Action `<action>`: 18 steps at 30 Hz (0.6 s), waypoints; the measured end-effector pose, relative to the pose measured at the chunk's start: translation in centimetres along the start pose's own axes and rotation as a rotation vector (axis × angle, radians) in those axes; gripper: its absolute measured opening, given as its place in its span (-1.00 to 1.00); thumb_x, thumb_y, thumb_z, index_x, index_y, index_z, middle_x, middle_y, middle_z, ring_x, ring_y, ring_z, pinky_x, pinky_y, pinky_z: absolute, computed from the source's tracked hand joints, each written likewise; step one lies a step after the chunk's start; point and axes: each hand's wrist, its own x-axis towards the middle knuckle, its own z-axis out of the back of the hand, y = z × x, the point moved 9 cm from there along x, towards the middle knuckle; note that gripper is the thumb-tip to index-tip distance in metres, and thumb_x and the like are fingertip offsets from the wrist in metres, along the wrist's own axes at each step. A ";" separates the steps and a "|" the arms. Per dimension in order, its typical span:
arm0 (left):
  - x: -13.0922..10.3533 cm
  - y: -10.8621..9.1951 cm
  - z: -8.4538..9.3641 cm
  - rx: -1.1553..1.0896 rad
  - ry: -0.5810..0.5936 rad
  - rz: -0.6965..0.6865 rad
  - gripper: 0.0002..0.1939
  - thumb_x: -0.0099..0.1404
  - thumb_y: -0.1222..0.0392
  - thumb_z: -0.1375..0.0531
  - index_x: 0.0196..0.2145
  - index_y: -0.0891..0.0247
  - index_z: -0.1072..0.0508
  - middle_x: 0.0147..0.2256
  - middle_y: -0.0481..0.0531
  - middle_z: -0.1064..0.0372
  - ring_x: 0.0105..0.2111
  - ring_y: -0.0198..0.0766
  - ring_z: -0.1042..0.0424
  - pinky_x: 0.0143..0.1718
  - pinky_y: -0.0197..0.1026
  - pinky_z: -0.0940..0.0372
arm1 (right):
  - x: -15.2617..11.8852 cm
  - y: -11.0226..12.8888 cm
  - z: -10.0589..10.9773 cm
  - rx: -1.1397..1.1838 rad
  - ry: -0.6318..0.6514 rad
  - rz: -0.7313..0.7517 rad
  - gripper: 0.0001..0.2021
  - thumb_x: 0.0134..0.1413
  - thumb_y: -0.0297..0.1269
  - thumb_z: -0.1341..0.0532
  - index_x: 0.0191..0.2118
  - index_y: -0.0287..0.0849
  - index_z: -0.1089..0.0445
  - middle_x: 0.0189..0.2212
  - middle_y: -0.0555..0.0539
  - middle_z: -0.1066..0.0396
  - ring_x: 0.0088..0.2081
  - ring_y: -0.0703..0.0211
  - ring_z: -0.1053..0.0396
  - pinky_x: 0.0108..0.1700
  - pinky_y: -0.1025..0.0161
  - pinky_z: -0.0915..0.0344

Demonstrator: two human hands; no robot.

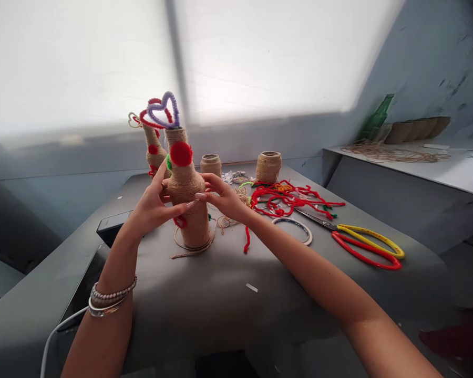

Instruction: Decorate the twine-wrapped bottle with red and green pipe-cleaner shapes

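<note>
A bottle wrapped in twine (187, 184) stands upright on the grey table, with a round red pompom (181, 154) on its neck and a purple heart of fuzzy wire rising at its top. My left hand (152, 205) grips its left side, thumb across the front. On the right side, my right hand (223, 197) closes its fingers and thumb round the same bottle. A loose end of twine (193, 253) circles the base. Behind it stands a second twine-wrapped bottle (154, 152), partly hidden, with red decorations.
Right of the bottle lie tangled red yarn (284, 199), a roll of tape (307, 237) and scissors with red and yellow handles (368, 247). Two twine-wrapped jars (268, 167) stand behind. A phone (84, 289) with a cable lies at left. A green bottle (376, 119) rests on the side table.
</note>
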 end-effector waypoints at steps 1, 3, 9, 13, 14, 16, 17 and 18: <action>0.0 0.0 0.0 -0.005 0.000 -0.002 0.05 0.01 0.14 -0.39 0.31 0.10 0.13 -0.13 0.11 -0.43 -0.18 -0.04 -0.48 -0.14 0.04 -0.41 | 0.0 -0.2 0.0 0.013 -0.003 0.000 -0.55 0.00 -0.06 -0.26 0.01 -0.07 -0.30 0.01 -0.04 -0.37 -0.02 0.14 -0.36 0.07 0.14 -0.29; 0.0 -0.1 -0.1 -0.008 0.002 -0.001 0.04 0.00 0.14 -0.39 0.31 0.11 0.11 -0.14 0.11 -0.43 -0.18 -0.05 -0.48 -0.13 0.03 -0.41 | 0.1 -0.6 -0.1 0.038 -0.005 0.001 -0.56 0.01 -0.06 -0.25 0.02 -0.07 -0.31 0.02 -0.04 -0.36 -0.02 0.15 -0.36 0.07 0.13 -0.30; 0.0 -0.2 -0.2 0.027 0.019 0.014 0.07 0.00 0.13 -0.39 0.31 0.12 0.14 -0.15 0.10 -0.43 -0.20 -0.06 -0.48 -0.12 0.04 -0.41 | -0.1 -0.6 -0.1 0.048 0.026 0.014 -0.45 0.08 0.04 -0.16 0.16 -0.08 -0.24 0.10 -0.08 -0.31 0.09 0.08 -0.29 0.13 0.09 -0.26; 0.0 -0.4 -0.3 0.027 0.024 -0.014 0.07 0.00 0.14 -0.39 0.32 0.09 0.15 -0.13 0.11 -0.42 -0.18 -0.05 -0.48 -0.10 0.06 -0.40 | -0.6 0.2 -0.3 0.030 0.094 -0.017 -0.39 0.09 0.10 -0.12 0.21 -0.05 -0.19 0.18 -0.06 -0.24 0.18 0.03 -0.19 0.18 0.05 -0.19; 0.0 -0.4 -0.4 0.023 0.027 -0.020 0.08 0.00 0.14 -0.39 0.32 0.08 0.16 -0.11 0.12 -0.42 -0.17 -0.05 -0.48 -0.09 0.06 -0.40 | -0.7 0.1 -0.3 0.033 0.085 -0.031 -0.37 0.06 0.10 -0.15 0.22 -0.03 -0.18 0.16 -0.05 -0.26 0.15 0.03 -0.23 0.17 0.04 -0.21; 0.0 -0.4 -0.4 0.017 0.037 -0.028 0.09 -0.01 0.15 -0.40 0.32 0.07 0.17 -0.10 0.13 -0.42 -0.17 -0.05 -0.48 -0.09 0.05 -0.40 | -0.7 -0.1 -0.1 0.035 0.039 -0.047 -0.32 -0.01 0.06 -0.23 0.23 0.00 -0.16 0.11 -0.05 -0.32 0.07 0.05 -0.32 0.12 0.04 -0.26; 0.0 -0.4 -0.4 0.016 0.038 -0.031 0.10 -0.02 0.16 -0.40 0.32 0.07 0.18 -0.10 0.13 -0.42 -0.17 -0.05 -0.48 -0.10 0.05 -0.40 | -0.7 -0.3 -0.1 0.035 0.017 -0.050 -0.31 -0.04 0.04 -0.26 0.23 0.00 -0.16 0.10 -0.04 -0.34 0.04 0.06 -0.34 0.11 0.05 -0.28; 0.0 -0.4 -0.4 0.017 0.037 -0.032 0.11 -0.02 0.16 -0.40 0.32 0.07 0.18 -0.11 0.12 -0.42 -0.17 -0.05 -0.48 -0.10 0.05 -0.40 | -0.6 -0.5 -0.2 0.036 0.004 -0.053 -0.29 -0.06 0.02 -0.28 0.23 0.00 -0.16 0.09 -0.04 -0.35 0.03 0.06 -0.35 0.11 0.05 -0.28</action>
